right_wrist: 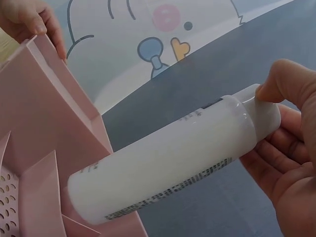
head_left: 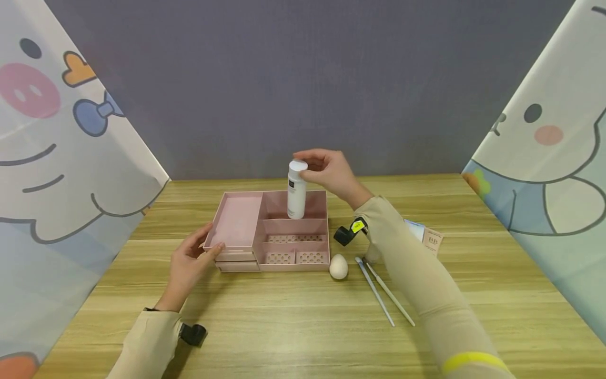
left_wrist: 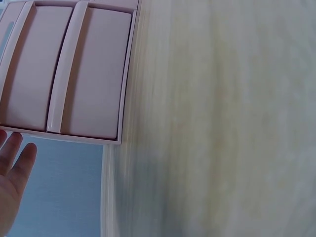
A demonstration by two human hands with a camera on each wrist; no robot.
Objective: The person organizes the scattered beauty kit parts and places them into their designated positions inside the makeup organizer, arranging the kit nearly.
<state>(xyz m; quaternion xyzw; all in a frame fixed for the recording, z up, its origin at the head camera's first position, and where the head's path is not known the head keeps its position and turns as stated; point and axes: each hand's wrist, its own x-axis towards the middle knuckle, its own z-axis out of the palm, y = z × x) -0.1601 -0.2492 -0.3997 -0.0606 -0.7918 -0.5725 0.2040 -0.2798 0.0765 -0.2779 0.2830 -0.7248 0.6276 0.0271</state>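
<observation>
My right hand pinches the cap of a white bottle between thumb and fingers. The bottle stands upright, its base within the back compartment of a pink desktop organizer. Small dark print runs along the bottle in the right wrist view. On the organizer's left side, my left hand grips the front corner, thumb over the rim and fingers along the outer wall. Drawer fronts with raised handle strips show beside the fingers in the left wrist view.
Right of the organizer lie an egg-shaped cream sponge and two slim brushes, one blue-grey and one pale. A beige packet marked BB lies farther right, partly behind the right sleeve. A grey panel rises behind the wooden table.
</observation>
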